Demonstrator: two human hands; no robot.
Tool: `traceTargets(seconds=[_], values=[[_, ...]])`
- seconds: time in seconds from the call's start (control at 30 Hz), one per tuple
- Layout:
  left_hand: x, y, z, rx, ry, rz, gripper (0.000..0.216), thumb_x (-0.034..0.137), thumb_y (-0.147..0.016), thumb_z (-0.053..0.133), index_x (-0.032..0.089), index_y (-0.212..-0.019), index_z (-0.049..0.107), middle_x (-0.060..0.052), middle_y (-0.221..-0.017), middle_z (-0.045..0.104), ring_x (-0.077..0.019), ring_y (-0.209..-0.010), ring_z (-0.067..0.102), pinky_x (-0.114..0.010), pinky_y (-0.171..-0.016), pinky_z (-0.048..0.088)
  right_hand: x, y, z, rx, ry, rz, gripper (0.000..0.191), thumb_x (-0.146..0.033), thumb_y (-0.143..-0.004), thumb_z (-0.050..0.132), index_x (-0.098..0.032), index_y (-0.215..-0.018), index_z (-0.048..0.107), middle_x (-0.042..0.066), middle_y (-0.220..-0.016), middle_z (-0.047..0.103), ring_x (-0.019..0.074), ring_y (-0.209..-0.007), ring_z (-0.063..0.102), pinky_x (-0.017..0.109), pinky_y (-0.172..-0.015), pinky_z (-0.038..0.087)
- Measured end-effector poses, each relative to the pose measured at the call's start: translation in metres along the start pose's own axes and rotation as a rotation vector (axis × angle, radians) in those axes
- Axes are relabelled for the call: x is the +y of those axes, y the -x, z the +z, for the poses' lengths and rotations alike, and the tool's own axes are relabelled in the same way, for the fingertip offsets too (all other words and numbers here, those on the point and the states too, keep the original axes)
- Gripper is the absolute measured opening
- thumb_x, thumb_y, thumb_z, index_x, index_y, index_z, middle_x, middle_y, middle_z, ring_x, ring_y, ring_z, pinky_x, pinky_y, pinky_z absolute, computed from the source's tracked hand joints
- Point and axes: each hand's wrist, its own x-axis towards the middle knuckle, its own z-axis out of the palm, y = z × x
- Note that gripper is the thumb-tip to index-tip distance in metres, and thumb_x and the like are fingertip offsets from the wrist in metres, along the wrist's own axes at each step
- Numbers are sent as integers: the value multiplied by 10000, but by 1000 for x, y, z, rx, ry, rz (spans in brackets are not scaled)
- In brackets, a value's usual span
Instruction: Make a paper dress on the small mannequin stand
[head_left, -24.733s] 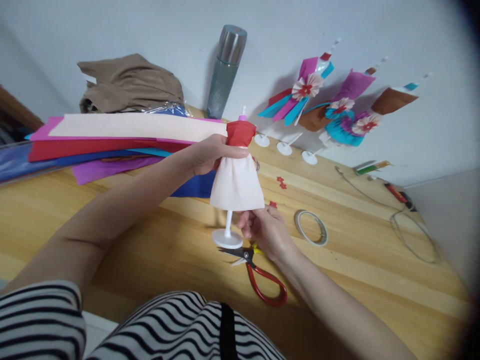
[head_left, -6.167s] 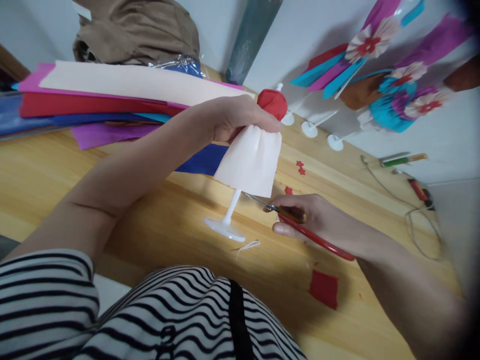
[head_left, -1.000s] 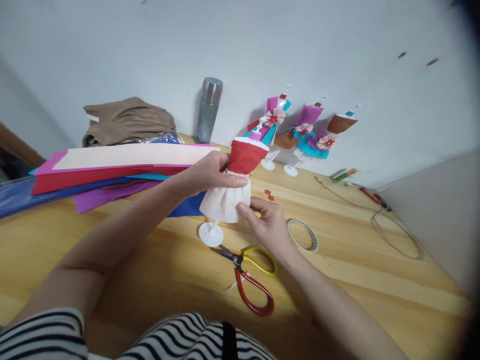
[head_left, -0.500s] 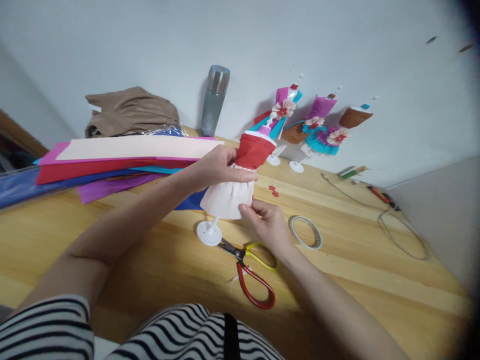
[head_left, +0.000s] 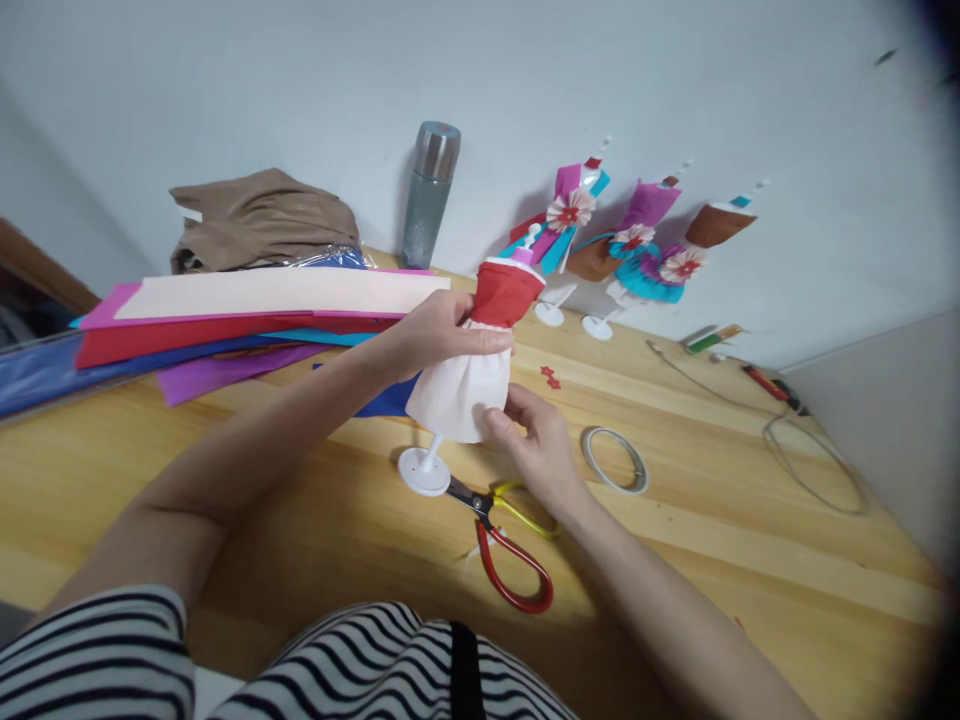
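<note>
A miniature dress form [head_left: 508, 295] with a red top, a gathered cream skirt and a round white base leans between my hands, tilted to the right. My left hand [head_left: 442, 330] is closed around its waist, thumb across the front. At the skirt's lower right, my right hand [head_left: 536, 440] pinches the hem of the cream skirt [head_left: 457, 395], its fingers partly hidden behind the cloth. Scissors [head_left: 480, 505] with one yellow and one red handle lie on the table just below the base and my right hand.
Dressed mini forms [head_left: 645, 210] stand along the wall at back right. A tape roll [head_left: 615, 460], small red flowers [head_left: 550, 377] and a cable [head_left: 814, 480] lie on the right. Coloured paper-like sheets [head_left: 285, 295], brown cloth [head_left: 262, 220] and a bottle [head_left: 431, 195] are at back left.
The dress form has tilted slightly, its top shifting a little left and its base a little right. Both hands keep nearly the same hold. The view has shifted slightly.
</note>
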Motion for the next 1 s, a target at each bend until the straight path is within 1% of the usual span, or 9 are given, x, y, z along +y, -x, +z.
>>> traceTargets(seconds=[0.13, 0.3, 0.43, 0.53, 0.67, 0.73, 0.8, 0.9, 1.0], values=[[-2, 0, 1, 25, 7, -2, 280, 292, -688, 816, 100, -846, 687, -77, -813, 718, -161, -724, 674, -290, -687, 532, -2, -3, 3, 21, 23, -5, 380, -472, -854, 557, -210, -591, 478, -19, -579, 469, 137, -584, 434, 275, -590, 365], [-3, -1, 3, 28, 90, 30, 332, 240, -654, 839, 125, -886, 631, -58, -820, 702, -165, -742, 685, -291, -692, 538, 5, 0, 9, -14, -5, 20, 399, -469, -845, 555, -214, -566, 430, -42, -550, 364, 109, -534, 338, 259, -530, 286], [-5, -3, 3, -1, 95, 36, 388, 240, -650, 844, 118, -936, 611, -61, -827, 698, -176, -767, 694, -294, -707, 535, 8, 3, 8, -80, -42, 44, 388, -484, -846, 556, -196, -590, 507, -23, -565, 462, 119, -544, 408, 261, -547, 334], [-6, -3, 2, -4, 92, 40, 419, 259, -641, 850, 113, -952, 609, -71, -833, 706, -189, -766, 690, -313, -712, 529, 4, -1, -3, -117, 5, 63, 388, -510, -830, 593, -189, -611, 579, 2, -575, 553, 149, -559, 494, 284, -569, 379], [-4, -1, 3, 3, 78, 36, 428, 273, -665, 832, 107, -993, 612, -77, -872, 704, -190, -781, 681, -333, -742, 519, -5, -18, -27, 43, -54, -14, 368, -560, -819, 630, -210, -708, 665, 46, -700, 689, 208, -674, 626, 333, -660, 480], [-4, 0, 5, 3, 43, 51, 399, 283, -693, 810, 107, -997, 621, -82, -893, 701, -189, -801, 675, -333, -757, 510, -10, -29, -35, 118, -123, -39, 361, -583, -804, 660, -224, -786, 694, 52, -756, 721, 215, -704, 653, 344, -677, 508], [-3, 0, 7, 0, 9, 87, 378, 286, -700, 800, 108, -989, 633, -84, -924, 701, -198, -856, 671, -334, -793, 504, -15, -39, -38, 145, -183, -50, 383, -605, -776, 698, -227, -839, 709, 51, -787, 730, 218, -732, 663, 347, -679, 521], [-3, 1, 8, 5, -61, 151, 386, 292, -685, 802, 107, -987, 651, -86, -969, 705, -222, -952, 656, -336, -850, 492, -22, -48, -32, 74, -288, -47, 430, -634, -733, 736, -216, -831, 712, 42, -797, 719, 219, -765, 658, 357, -711, 532], [-4, 0, 8, 14, -146, 176, 410, 317, -705, 781, 100, -1030, 657, -93, -997, 703, -241, -1005, 640, -338, -863, 488, -27, -52, -23, 5, -450, 23, 426, -624, -691, 779, -218, -795, 699, 34, -799, 718, 221, -780, 660, 374, -765, 541]])
